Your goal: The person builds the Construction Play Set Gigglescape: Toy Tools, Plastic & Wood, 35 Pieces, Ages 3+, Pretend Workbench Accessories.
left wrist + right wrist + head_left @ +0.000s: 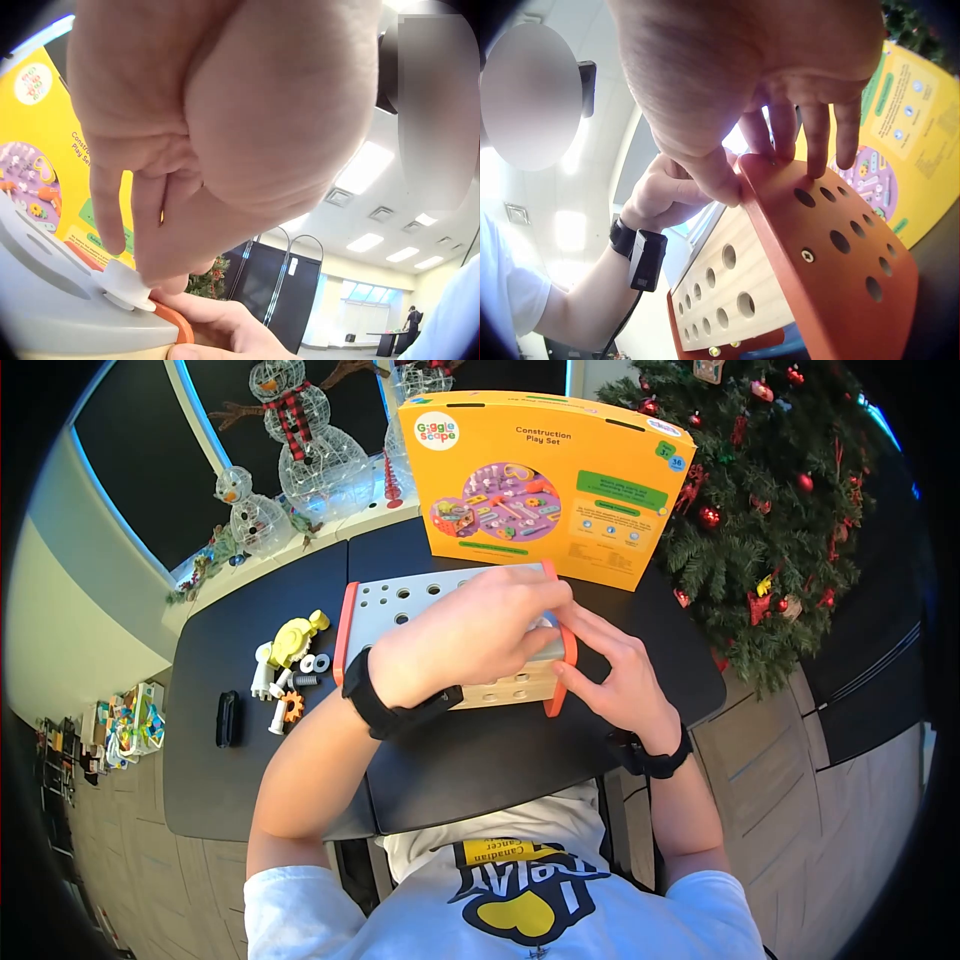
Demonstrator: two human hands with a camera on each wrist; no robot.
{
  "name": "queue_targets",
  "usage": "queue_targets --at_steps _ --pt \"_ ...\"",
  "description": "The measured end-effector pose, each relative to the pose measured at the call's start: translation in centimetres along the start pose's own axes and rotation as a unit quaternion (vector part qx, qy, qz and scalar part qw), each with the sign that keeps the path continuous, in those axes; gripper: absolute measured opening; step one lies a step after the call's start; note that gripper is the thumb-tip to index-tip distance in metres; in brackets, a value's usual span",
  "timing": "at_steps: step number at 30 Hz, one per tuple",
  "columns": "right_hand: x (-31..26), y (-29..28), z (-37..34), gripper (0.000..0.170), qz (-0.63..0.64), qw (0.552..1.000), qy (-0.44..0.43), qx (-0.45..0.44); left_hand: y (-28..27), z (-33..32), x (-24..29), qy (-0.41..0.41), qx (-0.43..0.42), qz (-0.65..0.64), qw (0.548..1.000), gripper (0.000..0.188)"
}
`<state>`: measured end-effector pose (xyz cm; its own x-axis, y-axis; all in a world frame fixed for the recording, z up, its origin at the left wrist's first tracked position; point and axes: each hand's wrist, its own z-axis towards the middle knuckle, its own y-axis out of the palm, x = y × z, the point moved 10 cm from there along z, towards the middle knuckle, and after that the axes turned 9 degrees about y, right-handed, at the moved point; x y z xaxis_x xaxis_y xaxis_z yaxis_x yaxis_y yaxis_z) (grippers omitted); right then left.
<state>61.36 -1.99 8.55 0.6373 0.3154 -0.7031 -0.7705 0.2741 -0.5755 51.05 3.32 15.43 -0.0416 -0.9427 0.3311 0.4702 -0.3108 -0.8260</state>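
Toy workbench (372,622) stands on the black table (450,770), its grey top facing up and its holed wooden front turned toward the person. The left hand (490,620) bends over the right end of that top, fingertips closed on a small white plastic piece (126,288) near the corner; the right hand (630,685) grips the orange side panel (832,285) between thumb and extended fingers. The bench looks rigid and probably light enough to skid, so that panel makes a sound brace. The white piece seems stiff, light and slick, best pinched by its raised part
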Motion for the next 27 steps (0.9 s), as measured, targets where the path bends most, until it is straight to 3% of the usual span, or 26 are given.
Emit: queue_targets --at_steps 2,5,8,11,14,17,20,23,27 --pt "-0.1 0.0 0.1 0.061 0.004 1.000 -0.005 0.002 -0.7 -0.2 0.0 -0.016 0.052 0.081 0.995 0.013" --pt "0.1 0.1 0.0 0.061 -0.005 1.000 0.004 -0.004 1.0 -0.5 -1.4 -0.079 -0.050 0.129 0.987 0.013" --pt "0.1 0.0 0.0 0.061 -0.005 1.000 -0.002 0.001 1.2 -0.5 -1.1 -0.053 -0.046 0.091 0.993 0.013" --pt "0.1 0.1 0.1 0.061 -0.009 1.000 -0.003 -0.005 1.1 -0.5 -0.4 0.048 -0.034 0.025 0.998 0.017" --pt "0.1 0.1 0.0 0.061 -0.005 1.000 0.001 -0.003 0.9 -0.4 -0.2 0.023 -0.033 -0.031 0.999 0.016" --pt "0.2 0.1 0.1 0.061 -0.005 1.000 -0.001 -0.005 0.0 -0.3 0.4 0.024 0.024 0.044 0.998 0.015" --pt "0.1 0.1 -0.1 0.060 -0.005 1.000 -0.005 -0.001 1.5 -0.4 -0.8 -0.041 -0.038 0.125 0.991 0.014" --pt "-0.1 0.0 0.0 0.060 -0.010 1.000 -0.002 0.000 1.5 -0.4 -0.3 0.018 -0.015 0.088 0.996 0.015" --pt "0.2 0.0 0.0 0.060 -0.004 1.000 -0.004 -0.002 1.1 -0.2 0.0 0.032 -0.029 -0.011 0.999 0.015"
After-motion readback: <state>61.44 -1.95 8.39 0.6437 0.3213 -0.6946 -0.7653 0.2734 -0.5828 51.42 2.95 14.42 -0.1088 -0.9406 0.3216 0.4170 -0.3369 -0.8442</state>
